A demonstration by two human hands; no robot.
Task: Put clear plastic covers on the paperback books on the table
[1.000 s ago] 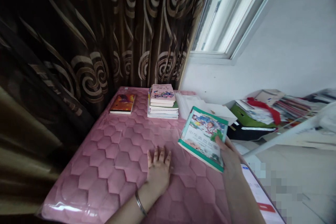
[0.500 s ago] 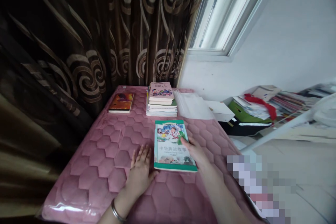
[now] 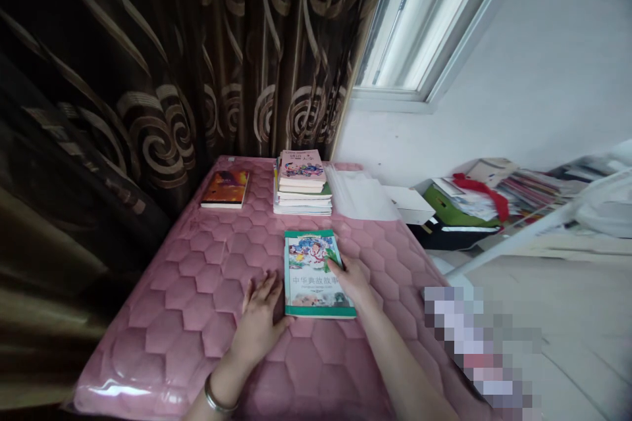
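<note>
A green-bordered picture book (image 3: 311, 263) lies flat on the pink quilted table cover (image 3: 197, 289). My right hand (image 3: 351, 279) rests on its right edge, thumb on the cover and fingers curled at the side. My left hand (image 3: 261, 319) lies flat on the cover, fingers stretched out and touching the book's left edge. A bracelet sits on that wrist.
A stack of books (image 3: 302, 182) stands at the table's far edge, an orange book (image 3: 225, 188) to its left and clear plastic sleeves (image 3: 359, 194) to its right. Brown patterned curtains (image 3: 172, 66) hang behind. Boxes and papers (image 3: 464, 200) clutter the floor at right.
My right hand carried the green-bordered book from the table's right side and laid it flat in the middle. My left hand slid up against its left edge.
</note>
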